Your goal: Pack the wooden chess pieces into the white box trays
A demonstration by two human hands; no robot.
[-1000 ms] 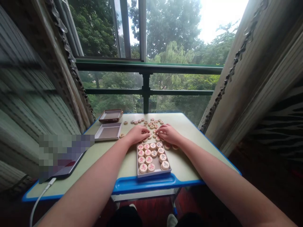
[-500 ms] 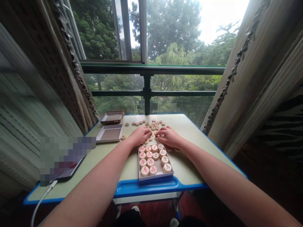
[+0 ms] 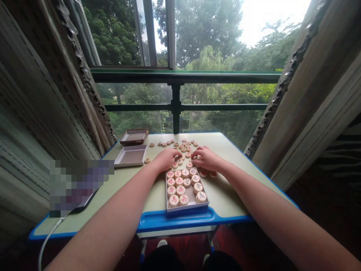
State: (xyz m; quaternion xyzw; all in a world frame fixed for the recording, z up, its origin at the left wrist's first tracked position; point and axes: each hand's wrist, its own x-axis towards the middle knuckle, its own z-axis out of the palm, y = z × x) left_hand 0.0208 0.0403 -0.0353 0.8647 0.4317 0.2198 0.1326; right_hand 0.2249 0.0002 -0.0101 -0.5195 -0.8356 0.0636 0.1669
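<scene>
Both my hands rest palm down among loose round wooden chess pieces (image 3: 184, 147) in the middle of a green table (image 3: 231, 192). My left hand (image 3: 166, 158) lies with its fingers curled over pieces just past the far left corner of a white tray (image 3: 188, 206). My right hand (image 3: 205, 158) has its fingertips drawn together on a piece past the tray's far right corner. What either hand holds is hidden under the fingers. The tray sits near the front edge and carries several pieces (image 3: 184, 184) in rows, face up with red characters.
An open grey box half (image 3: 130, 156) and a brown box half (image 3: 133, 137) lie at the far left. A phone (image 3: 81, 205) with a white cable (image 3: 46, 241) sits at the near left. Curtains (image 3: 310, 94) flank the table; a railed window (image 3: 176, 77) stands behind it.
Both hands have crept slightly farther from me among the loose pieces. The view has shifted a little; the tray's rows look the same.
</scene>
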